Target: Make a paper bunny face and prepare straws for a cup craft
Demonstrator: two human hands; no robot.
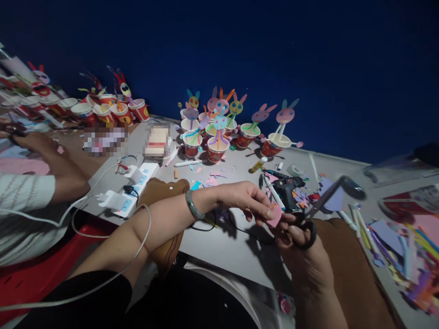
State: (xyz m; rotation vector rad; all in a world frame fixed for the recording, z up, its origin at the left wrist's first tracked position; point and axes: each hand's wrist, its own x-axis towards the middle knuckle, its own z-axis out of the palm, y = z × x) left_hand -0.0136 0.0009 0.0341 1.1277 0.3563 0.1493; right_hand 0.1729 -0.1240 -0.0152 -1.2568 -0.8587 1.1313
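Observation:
My left hand (247, 199), with a bracelet (194, 205) on its wrist, pinches a small piece of pink paper (275, 217) between thumb and fingers. Close beside it, my right hand (305, 258) has its fingers through the handles of dark scissors (325, 197). The blades point up and away to the right, apart from the paper. My right fingertips are right by the paper's lower edge; whether they touch it I cannot tell. Behind the hands lies a black tool (289, 186) among paper scraps (214, 179).
Paper cups (218, 150) with paper rabbit figures stand along the blue wall. A power strip (137, 194) with plugs and cables lies left, near a co-worker's arm (65, 160). A glue stick (258, 165) sits behind the hands. Colourful paper strips (411, 260) are piled at right.

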